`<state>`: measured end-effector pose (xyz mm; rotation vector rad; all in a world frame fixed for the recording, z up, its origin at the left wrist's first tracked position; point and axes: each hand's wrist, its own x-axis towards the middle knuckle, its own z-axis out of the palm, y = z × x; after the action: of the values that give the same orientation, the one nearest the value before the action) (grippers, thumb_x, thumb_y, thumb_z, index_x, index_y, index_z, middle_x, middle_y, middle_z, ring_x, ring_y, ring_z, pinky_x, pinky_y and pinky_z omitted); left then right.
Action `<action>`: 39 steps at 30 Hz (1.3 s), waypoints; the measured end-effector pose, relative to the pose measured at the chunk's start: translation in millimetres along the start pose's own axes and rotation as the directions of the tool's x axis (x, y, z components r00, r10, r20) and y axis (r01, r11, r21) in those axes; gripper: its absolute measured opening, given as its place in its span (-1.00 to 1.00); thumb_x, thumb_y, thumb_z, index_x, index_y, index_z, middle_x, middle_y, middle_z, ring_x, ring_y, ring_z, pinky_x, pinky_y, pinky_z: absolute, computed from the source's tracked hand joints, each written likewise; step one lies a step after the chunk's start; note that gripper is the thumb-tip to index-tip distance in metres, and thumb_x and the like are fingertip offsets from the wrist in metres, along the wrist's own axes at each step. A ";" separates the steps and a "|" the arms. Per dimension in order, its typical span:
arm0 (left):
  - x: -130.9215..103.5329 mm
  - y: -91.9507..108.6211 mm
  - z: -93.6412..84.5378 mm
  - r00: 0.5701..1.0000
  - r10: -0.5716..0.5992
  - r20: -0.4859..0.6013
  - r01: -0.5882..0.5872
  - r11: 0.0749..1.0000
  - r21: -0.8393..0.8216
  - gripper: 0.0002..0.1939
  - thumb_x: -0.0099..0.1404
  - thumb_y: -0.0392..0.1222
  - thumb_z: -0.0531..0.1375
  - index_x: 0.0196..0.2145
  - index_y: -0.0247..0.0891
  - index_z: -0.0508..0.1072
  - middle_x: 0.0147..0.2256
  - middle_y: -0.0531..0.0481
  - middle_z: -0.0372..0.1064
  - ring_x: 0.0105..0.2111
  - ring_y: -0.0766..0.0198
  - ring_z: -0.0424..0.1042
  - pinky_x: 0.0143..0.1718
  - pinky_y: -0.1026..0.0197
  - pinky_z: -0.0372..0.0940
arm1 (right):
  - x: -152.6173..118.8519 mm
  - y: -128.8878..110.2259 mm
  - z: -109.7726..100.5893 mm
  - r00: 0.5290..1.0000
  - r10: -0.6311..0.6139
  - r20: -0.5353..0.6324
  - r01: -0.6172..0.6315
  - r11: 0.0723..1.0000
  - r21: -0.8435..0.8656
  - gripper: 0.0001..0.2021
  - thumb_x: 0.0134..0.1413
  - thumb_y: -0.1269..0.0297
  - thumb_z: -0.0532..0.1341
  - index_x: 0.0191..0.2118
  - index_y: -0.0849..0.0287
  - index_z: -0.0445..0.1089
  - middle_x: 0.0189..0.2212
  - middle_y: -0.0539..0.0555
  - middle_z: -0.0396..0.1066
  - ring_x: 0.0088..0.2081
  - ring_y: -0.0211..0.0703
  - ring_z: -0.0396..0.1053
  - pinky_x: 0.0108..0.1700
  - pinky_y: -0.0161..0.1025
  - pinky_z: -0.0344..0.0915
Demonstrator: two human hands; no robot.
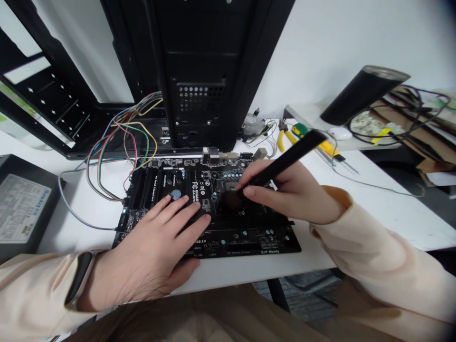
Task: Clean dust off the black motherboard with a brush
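Observation:
A black motherboard [235, 232] lies flat on the white table, with a round coin cell [175, 194] near its middle. My left hand [156, 237] rests on the board's left front part, fingers stretched and spread, the thumb at the front edge. In my right hand [285, 190] is a black brush [281, 164], its long handle slanting up to the right. The brush's lower end is a dark blur over the processor socket area [231, 186]. My right fingers are pinched around the handle and partly hide the board's right side.
A black computer case [199, 57] stands behind the board. Coloured wires [103, 152] run from it to the board's left edge. At left is a power supply [24, 204]; at right lie yellow pliers [281, 137], a black cylinder [359, 92] and a white mouse [339, 133].

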<state>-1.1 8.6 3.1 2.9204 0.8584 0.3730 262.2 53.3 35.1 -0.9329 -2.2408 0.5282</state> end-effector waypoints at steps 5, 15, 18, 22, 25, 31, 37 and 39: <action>-0.9 -0.2 0.6 1.000 0.002 0.007 -0.002 1.000 0.003 -0.49 0.26 -0.14 0.09 0.15 -0.29 0.26 0.12 -0.20 0.25 0.16 -0.13 0.17 0.15 -0.22 0.10 | 1.0 3.0 5.3 0.990 -0.046 0.133 0.058 0.994 -0.088 -0.92 0.02 0.38 0.19 -0.47 0.18 0.36 -0.51 0.02 0.42 -0.44 -0.25 0.36 -0.36 -0.29 0.32; -0.3 -0.7 1.3 1.000 0.001 -0.001 -0.001 1.000 0.006 -0.51 0.26 -0.14 0.08 0.13 -0.31 0.29 0.11 -0.21 0.27 0.14 -0.14 0.20 0.13 -0.23 0.12 | 0.5 4.5 4.3 0.998 -0.052 0.043 0.054 0.996 -0.066 -0.93 0.08 0.30 0.22 -0.34 0.18 0.42 -0.42 0.04 0.49 -0.38 -0.24 0.42 -0.31 -0.30 0.36; 0.3 -0.5 0.6 1.000 0.002 0.007 -0.002 1.000 0.006 -0.51 0.26 -0.14 0.09 0.13 -0.30 0.28 0.11 -0.20 0.27 0.14 -0.13 0.19 0.14 -0.22 0.11 | 1.2 8.2 3.7 0.991 -0.051 0.123 0.072 0.981 -0.179 -0.90 0.04 0.33 0.20 -0.45 0.19 0.40 -0.53 0.02 0.44 -0.47 -0.24 0.37 -0.39 -0.27 0.31; -1.0 -0.8 0.8 1.000 0.000 0.012 0.000 1.000 -0.002 -0.49 0.25 -0.14 0.09 0.14 -0.30 0.27 0.11 -0.20 0.26 0.16 -0.13 0.17 0.16 -0.22 0.10 | 0.3 9.0 -4.4 1.000 0.006 -0.013 -0.008 0.977 -0.212 -0.84 0.03 0.32 0.18 -0.54 0.15 0.35 -0.62 0.00 0.38 -0.57 -0.24 0.30 -0.52 -0.25 0.23; -2.1 -0.6 1.0 1.000 -0.001 0.005 0.001 1.000 0.001 -0.50 0.25 -0.13 0.10 0.14 -0.28 0.28 0.12 -0.19 0.26 0.15 -0.12 0.18 0.15 -0.21 0.11 | 0.2 6.8 -4.7 0.988 0.063 -0.141 -0.065 0.998 -0.012 -0.93 0.07 0.28 0.20 -0.37 0.11 0.41 -0.46 0.04 0.48 -0.43 -0.19 0.41 -0.41 -0.24 0.36; 0.8 -0.1 0.1 1.000 -0.009 0.014 0.009 1.000 0.005 -0.51 0.26 -0.13 0.10 0.13 -0.29 0.29 0.11 -0.20 0.27 0.15 -0.11 0.19 0.16 -0.19 0.10 | 3.1 12.7 -3.5 0.999 0.013 0.033 -0.006 0.977 -0.215 -0.92 0.01 0.31 0.22 -0.45 0.14 0.41 -0.49 0.05 0.48 -0.43 -0.15 0.43 -0.37 -0.19 0.36; 1.7 -0.5 1.1 1.000 -0.005 -0.002 0.005 1.000 0.006 -0.51 0.25 -0.15 0.09 0.13 -0.29 0.30 0.10 -0.20 0.29 0.14 -0.12 0.21 0.14 -0.21 0.13 | 1.0 12.9 -10.8 0.978 0.014 -0.209 -0.073 0.959 -0.273 -0.93 0.05 0.30 0.22 -0.43 0.10 0.41 -0.48 0.04 0.48 -0.44 -0.13 0.41 -0.38 -0.17 0.33; 1.5 -0.2 1.3 1.000 -0.010 -0.001 0.010 1.000 0.007 -0.51 0.25 -0.15 0.09 0.12 -0.29 0.30 0.10 -0.19 0.29 0.14 -0.12 0.21 0.14 -0.20 0.13 | 0.6 13.0 -8.0 0.986 0.029 -0.166 -0.062 0.978 -0.200 -0.92 0.06 0.25 0.23 -0.33 0.11 0.44 -0.40 0.06 0.51 -0.36 -0.13 0.44 -0.31 -0.18 0.37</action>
<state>0.3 9.6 2.1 2.9221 0.8756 0.3719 273.6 63.3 33.6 -1.0924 -2.1583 0.2339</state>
